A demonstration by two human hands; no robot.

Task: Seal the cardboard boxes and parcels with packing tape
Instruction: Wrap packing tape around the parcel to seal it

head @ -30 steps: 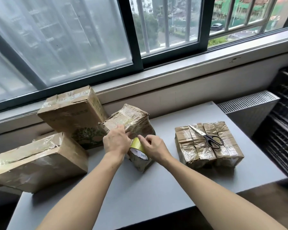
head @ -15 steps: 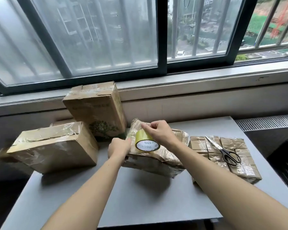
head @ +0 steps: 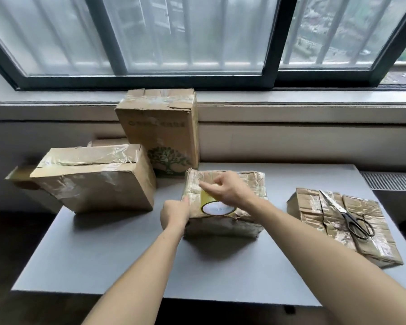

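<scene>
A tape-wrapped cardboard parcel [head: 242, 224] lies flat in the middle of the grey table [head: 127, 259]. A yellow tape roll [head: 215, 206] with a white label rests on top of it. My right hand [head: 225, 188] is over the roll, fingers curled and pinching the tape end above the parcel's top. My left hand [head: 175, 213] grips the parcel's left edge, thumb on top.
Black-handled scissors [head: 352, 219] lie on a flat taped parcel [head: 314, 212] at the right. A taped box [head: 96, 177] lies at the left and an upright box with a tree print [head: 159, 130] stands behind, against the wall under the window.
The parcel went from tilted up on edge to lying flat. My right hand has moved along its top with the tape; my left hand slid to the left edge.
</scene>
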